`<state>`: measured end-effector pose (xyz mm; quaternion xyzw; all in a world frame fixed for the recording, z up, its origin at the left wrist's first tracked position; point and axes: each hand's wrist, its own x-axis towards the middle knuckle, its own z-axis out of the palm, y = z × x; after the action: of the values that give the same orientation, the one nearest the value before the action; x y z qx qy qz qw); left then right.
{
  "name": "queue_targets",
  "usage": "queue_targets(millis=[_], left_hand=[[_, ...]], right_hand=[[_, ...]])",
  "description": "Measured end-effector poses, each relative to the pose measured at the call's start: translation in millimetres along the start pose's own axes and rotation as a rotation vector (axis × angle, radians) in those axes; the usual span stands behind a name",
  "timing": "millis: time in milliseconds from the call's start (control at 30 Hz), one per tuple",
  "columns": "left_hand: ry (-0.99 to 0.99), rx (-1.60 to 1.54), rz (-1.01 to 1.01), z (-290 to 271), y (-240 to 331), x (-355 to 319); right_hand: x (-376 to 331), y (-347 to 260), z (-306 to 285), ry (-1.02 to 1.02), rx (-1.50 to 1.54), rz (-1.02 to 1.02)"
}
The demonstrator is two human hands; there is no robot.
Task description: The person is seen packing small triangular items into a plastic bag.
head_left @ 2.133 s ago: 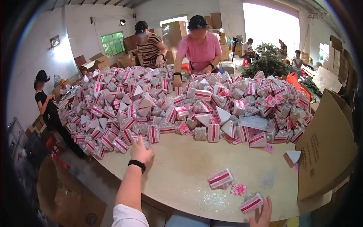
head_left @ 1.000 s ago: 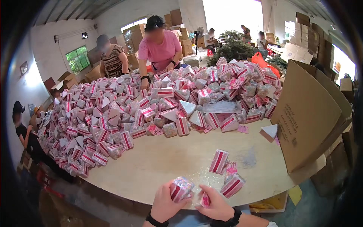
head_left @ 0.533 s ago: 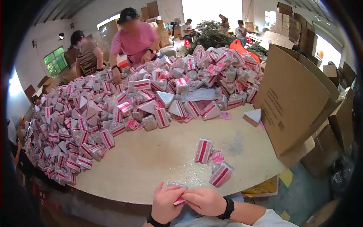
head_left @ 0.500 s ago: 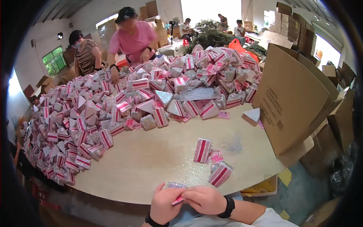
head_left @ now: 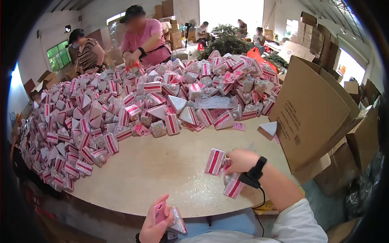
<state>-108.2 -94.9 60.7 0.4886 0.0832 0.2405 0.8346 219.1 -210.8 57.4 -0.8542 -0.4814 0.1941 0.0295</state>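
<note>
My left hand (head_left: 153, 222), low in front of me at the table's near edge, is closed on a cake-slice ornament (head_left: 177, 220). A pink tag (head_left: 159, 213) stands up between its thumb and fingers. My right hand (head_left: 244, 160) reaches out over the table with its fingers curled down among two glittery cake-slice ornaments. One pink-and-white slice (head_left: 214, 161) with a red stripe lies left of the fingers; another slice (head_left: 234, 188) lies just below the hand. The right fingertips are partly hidden, over a pink tag between the slices.
A large heap of cake-slice ornaments (head_left: 154, 99) covers the far and left parts of the table (head_left: 162, 174). An open cardboard box (head_left: 312, 117) stands at the right, a lone slice (head_left: 268, 128) beside it. Two co-workers stand behind the heap; a cable hangs from my right wrist.
My hands were together at the near edge around one ornament. The right hand has let go and moved forward and right to the loose slices; the left keeps the ornament.
</note>
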Motion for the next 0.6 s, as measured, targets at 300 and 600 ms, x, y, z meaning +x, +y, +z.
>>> queue_targets(millis=[300,600], left_hand=[[0.059,0.131,0.0,5,-8,-2],[0.142,0.154,0.099,9,-15,5]], right_hand=[[23,15,2,-0.268,0.176,0.027],[-24,-26,19,-0.104,-0.266,-0.097]])
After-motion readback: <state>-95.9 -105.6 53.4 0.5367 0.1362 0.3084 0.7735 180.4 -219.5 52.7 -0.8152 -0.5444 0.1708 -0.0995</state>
